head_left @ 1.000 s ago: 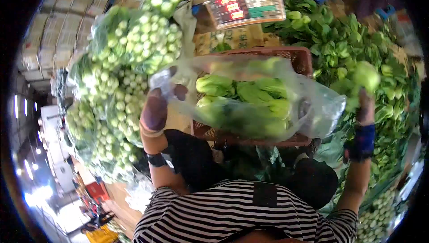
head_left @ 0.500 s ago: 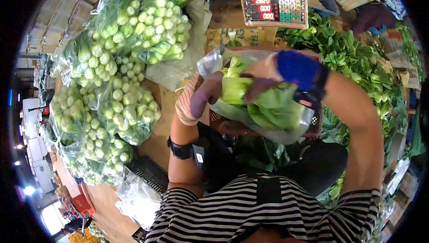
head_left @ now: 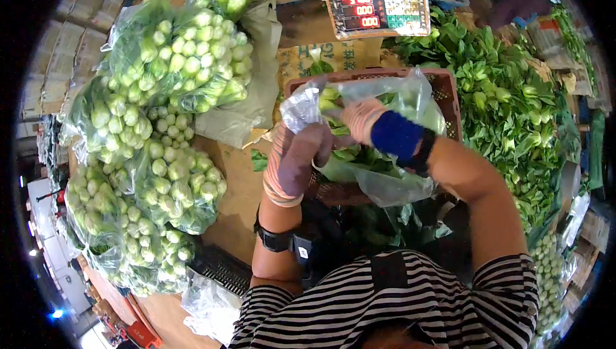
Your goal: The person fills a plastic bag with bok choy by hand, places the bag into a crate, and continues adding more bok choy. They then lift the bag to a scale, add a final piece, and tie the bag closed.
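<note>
A clear plastic bag (head_left: 391, 185) with green bok choy (head_left: 350, 153) in it lies in a brown plastic crate (head_left: 452, 102). My left hand (head_left: 305, 153), in a purple and striped glove, is closed on the bag's gathered edge at the crate's left side. Silvery crumpled material (head_left: 300, 106) sits above that hand. My right hand (head_left: 362, 119), gloved with a blue cuff, reaches in at the bag's mouth over the bok choy. Its fingertips are mostly hidden among the leaves and plastic.
A digital scale display (head_left: 377, 10) stands behind the crate. Filled bags of bok choy (head_left: 186, 60) are piled at the left, loose bok choy (head_left: 500, 98) at the right. A black crate (head_left: 221, 269) and white plastic bags (head_left: 208, 310) lie at the lower left. Another person's dark-gloved hand (head_left: 520, 2) shows at the upper right.
The bok choy and bag have gone lower into the crate. My right hand has moved left, towards my left hand at the bag's mouth. The digits on the scale's top line have changed.
</note>
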Tool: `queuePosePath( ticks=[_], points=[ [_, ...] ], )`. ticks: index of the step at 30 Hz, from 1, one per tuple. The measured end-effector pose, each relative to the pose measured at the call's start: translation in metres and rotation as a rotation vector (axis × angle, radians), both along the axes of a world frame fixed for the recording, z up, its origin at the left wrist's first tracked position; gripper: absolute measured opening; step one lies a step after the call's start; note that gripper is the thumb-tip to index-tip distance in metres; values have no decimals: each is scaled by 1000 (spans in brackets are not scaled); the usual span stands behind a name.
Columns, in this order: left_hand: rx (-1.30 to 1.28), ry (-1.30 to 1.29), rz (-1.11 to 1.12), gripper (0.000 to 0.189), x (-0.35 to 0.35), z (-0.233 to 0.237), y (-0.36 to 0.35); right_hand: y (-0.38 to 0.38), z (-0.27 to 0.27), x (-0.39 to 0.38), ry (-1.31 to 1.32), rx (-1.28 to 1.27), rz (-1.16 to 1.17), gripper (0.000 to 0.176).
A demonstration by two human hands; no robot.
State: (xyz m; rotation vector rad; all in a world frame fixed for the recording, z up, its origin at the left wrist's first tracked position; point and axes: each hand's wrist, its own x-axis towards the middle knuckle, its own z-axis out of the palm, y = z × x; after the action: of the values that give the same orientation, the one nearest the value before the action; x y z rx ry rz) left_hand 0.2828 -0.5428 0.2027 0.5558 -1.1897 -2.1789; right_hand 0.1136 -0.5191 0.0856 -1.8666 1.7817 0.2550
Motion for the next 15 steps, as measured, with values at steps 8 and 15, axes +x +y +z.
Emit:
queuePosePath(
  ticks=[8,15],
  points=[
    [-55,-143,85,35,5,-11,-7,168,66,-139,577,87,116,47],
    [189,61,262,63,0,-13,-11,275,169,-224,-202,-99,-229,22]
  ],
)
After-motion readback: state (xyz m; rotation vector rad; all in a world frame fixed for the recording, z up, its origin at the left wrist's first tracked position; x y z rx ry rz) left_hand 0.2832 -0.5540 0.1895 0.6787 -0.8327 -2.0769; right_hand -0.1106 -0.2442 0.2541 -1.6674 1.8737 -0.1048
